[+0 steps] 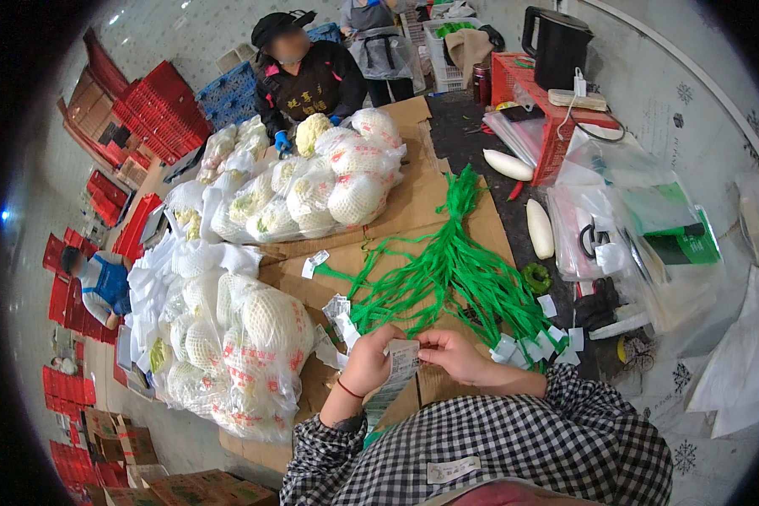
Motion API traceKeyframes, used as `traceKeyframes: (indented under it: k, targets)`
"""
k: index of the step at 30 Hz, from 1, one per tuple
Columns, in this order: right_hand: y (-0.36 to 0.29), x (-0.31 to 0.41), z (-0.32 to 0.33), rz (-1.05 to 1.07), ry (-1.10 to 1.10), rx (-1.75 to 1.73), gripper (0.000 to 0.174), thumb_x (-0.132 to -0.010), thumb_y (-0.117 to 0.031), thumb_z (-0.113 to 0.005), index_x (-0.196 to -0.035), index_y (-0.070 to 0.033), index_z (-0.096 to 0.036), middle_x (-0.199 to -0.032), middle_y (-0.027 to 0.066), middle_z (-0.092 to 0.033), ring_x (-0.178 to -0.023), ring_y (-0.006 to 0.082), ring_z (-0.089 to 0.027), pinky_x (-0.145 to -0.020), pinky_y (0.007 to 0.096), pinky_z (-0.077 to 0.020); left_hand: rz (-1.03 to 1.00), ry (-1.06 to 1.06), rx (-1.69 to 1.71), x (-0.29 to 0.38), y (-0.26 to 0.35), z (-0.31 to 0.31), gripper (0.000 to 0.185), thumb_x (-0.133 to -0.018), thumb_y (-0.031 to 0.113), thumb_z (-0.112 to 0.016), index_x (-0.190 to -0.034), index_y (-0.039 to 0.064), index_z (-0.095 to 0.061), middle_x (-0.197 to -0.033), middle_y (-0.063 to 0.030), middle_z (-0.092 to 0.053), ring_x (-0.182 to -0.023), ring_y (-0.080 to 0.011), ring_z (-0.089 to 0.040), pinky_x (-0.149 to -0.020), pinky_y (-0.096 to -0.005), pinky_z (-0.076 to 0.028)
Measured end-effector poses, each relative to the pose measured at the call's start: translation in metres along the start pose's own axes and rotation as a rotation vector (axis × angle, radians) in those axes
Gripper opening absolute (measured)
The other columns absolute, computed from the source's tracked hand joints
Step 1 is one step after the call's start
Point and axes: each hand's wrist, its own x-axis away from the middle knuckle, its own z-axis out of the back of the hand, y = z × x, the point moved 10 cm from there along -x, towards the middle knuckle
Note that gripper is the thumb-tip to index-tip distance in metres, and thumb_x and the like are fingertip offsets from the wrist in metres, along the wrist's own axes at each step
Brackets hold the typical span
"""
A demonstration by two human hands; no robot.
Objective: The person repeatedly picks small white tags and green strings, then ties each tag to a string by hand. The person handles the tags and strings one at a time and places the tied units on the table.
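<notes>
My left hand [368,362], a thin red cord on its wrist, grips a strip of printed labels [402,362] in front of my body. The strip hangs down over my checked garment. The fingers of my right hand [452,355] pinch the strip's top right edge. Just beyond my hands lies a bundle of green mesh net bags [446,272], gathered at its far end and fanned out towards me. Several white tags [507,348] are attached to the near right ends, and more printed tags [337,308] lie at the left ends.
Clear bags of foam-netted cauliflower [259,341] stand at the left on cardboard [474,234]. A co-worker in dark clothes [310,82] handles a cauliflower [313,134] across the table. White radishes [539,229], plastic bags [639,209] and a red crate [551,136] with a kettle [560,47] are at the right.
</notes>
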Motion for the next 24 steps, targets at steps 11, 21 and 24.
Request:
traceKeyframes:
  k: [11,21,24]
  targets:
    - [-0.007,0.000,-0.006,0.083,-0.062,0.081,0.012,-0.081,-0.003,-0.057,-0.092,0.002,-0.057,-0.086,0.0045,-0.059,-0.078,0.0097,-0.055,-0.065,0.0222,-0.0451,0.128,-0.015,-0.210,0.011,-0.011,0.000,0.011,-0.070,0.007,-0.064,-0.075,0.001,-0.056,-0.066,-0.0131,-0.058,-0.062,-0.0228,-0.059,-0.055,-0.0293,-0.045]
    - [-0.081,0.042,0.072,0.515,0.367,0.610,0.028,-0.075,-0.002,-0.060,-0.102,-0.006,-0.057,-0.092,0.0089,-0.058,-0.079,0.0188,-0.057,-0.065,0.0284,-0.0456,0.339,-0.277,0.294,0.093,-0.020,0.058,0.020,-0.078,0.023,-0.062,-0.078,0.003,-0.065,-0.068,-0.0096,-0.062,-0.055,-0.0142,-0.054,-0.051,-0.0269,-0.042]
    - [-0.072,0.061,0.086,0.399,0.250,1.180,0.060,-0.071,-0.004,-0.062,-0.126,-0.011,-0.040,-0.093,0.0115,-0.058,-0.088,0.0264,-0.055,-0.073,0.0360,-0.0434,0.654,-0.531,-0.092,0.141,-0.047,0.072,0.026,-0.079,0.030,-0.061,-0.077,0.005,-0.067,-0.064,-0.0108,-0.061,-0.054,-0.0173,-0.055,-0.053,-0.0279,-0.043]
